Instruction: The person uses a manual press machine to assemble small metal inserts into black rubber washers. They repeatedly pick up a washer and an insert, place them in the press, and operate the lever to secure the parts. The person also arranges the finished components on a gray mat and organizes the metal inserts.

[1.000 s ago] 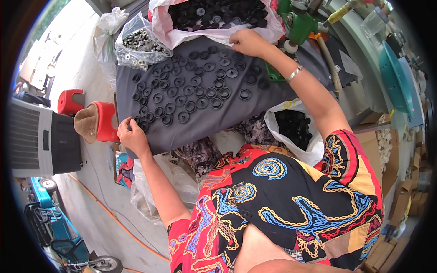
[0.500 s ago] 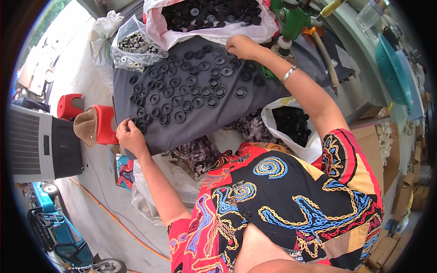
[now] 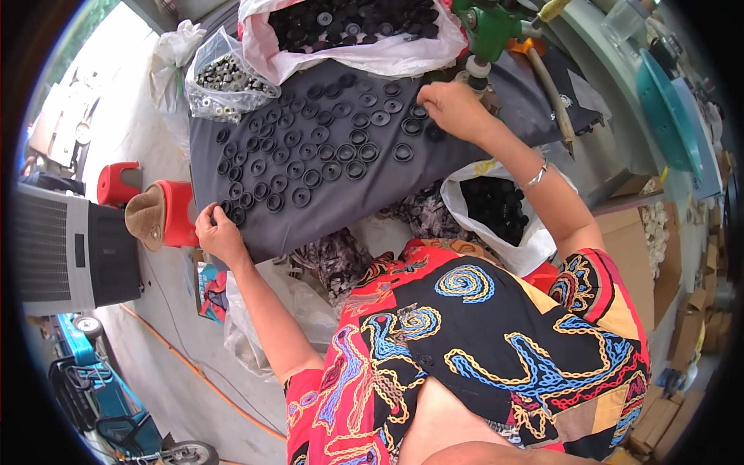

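Lying between your left hand [image 3: 222, 235] and right hand [image 3: 456, 112], black discs [image 3: 325, 152] seem spread for reach; both grips are unclear.

The left arm [image 3: 275, 318] stretches forward nearly straight in front of me, its left hand [image 3: 222, 236] low with fingers bent. The right arm [image 3: 511, 143] reaches farther out, its right hand [image 3: 456, 108] loosely curled.

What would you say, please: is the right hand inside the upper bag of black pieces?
No, the right hand is over the grey cloth, outside the upper bag.
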### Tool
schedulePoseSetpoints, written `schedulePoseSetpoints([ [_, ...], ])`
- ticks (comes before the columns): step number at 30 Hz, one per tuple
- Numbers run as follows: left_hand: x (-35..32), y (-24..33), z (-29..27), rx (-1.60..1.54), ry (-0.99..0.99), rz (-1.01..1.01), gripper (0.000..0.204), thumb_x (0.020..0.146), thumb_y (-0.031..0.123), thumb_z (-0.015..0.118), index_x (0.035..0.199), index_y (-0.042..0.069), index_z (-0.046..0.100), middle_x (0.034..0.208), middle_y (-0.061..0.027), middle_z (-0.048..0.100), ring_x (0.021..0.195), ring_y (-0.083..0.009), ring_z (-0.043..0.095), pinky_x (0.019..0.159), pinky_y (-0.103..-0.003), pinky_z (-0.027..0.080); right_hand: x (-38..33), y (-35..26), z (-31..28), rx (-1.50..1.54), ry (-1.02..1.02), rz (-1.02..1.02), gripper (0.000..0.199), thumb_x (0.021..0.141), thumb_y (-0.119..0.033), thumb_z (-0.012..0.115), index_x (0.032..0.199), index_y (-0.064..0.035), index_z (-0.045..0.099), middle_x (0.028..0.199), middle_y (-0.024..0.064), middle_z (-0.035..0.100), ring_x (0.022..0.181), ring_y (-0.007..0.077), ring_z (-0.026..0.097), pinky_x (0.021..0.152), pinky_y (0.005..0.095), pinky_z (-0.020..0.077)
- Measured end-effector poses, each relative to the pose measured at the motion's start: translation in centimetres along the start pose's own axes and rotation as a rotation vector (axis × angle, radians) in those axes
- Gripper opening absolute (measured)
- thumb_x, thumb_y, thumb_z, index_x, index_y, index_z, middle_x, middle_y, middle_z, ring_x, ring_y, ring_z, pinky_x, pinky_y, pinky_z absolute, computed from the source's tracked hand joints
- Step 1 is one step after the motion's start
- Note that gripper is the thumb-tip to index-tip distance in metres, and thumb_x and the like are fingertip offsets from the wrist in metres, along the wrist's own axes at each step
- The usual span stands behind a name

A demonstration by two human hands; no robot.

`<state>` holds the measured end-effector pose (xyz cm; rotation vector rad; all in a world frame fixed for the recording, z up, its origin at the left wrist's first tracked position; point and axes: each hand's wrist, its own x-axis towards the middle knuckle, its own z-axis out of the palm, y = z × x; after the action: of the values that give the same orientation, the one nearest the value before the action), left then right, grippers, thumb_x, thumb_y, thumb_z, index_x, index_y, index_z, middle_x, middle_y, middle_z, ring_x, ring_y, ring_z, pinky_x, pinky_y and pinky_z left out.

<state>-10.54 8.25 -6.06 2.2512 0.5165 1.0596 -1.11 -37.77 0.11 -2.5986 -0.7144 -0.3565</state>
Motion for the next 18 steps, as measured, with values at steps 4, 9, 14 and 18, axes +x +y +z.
schedulePoseSetpoints([
  [4,-0.1,-0.4,-0.2,-0.056,0.004,-0.055,0.013,0.086,0.01,0.063,0.091,0.002,0.072,0.094,-0.0097,0.07,0.088,-0.0231,0.065,0.081,-0.034,0.05,-2.3,-2.5,-0.5,-0.075,-0.122,0.041,0.021,0.08,-0.017,0.071,0.095,-0.0035,0.064,0.088,0.0141,0.063,0.083,0.0352,0.065,0.074,0.044,0.0519],
  [9,0.1,-1.4,0.2,-0.06,0.009,0.003,0.012,0.085,0.009,0.064,0.09,0.002,0.072,0.091,-0.0107,0.07,0.084,-0.0238,0.065,0.079,-0.034,0.051,-3.4,-2.9,0.7,-0.152,-0.161,0.049,0.028,0.077,-0.02,0.075,0.097,-0.0047,0.063,0.092,0.0143,0.06,0.086,0.0364,0.063,0.076,0.0454,0.0507],
  [14,-0.1,-1.7,0.3,-0.108,-0.022,-0.006,0.01,0.085,0.007,0.065,0.091,0.002,0.071,0.091,-0.0097,0.07,0.085,-0.0225,0.065,0.079,-0.034,0.051,-3.8,-4.1,0.8,-0.036,-0.142,0.071,0.029,0.077,-0.022,0.077,0.09,-0.0022,0.059,0.092,0.0147,0.059,0.09,0.0356,0.062,0.078,0.0453,0.0504],
  [18,-0.2,-1.9,-0.6,-0.185,-0.092,-0.046,0.014,0.086,0.006,0.065,0.097,0.001,0.071,0.095,-0.0102,0.07,0.087,-0.0209,0.065,0.08,-0.032,0.051,-3.8,-4.2,1.3,-0.026,-0.071,0.054,0.025,0.081,-0.022,0.073,0.091,-0.0029,0.06,0.09,0.0146,0.059,0.087,0.0365,0.062,0.076,0.0457,0.0505],
])
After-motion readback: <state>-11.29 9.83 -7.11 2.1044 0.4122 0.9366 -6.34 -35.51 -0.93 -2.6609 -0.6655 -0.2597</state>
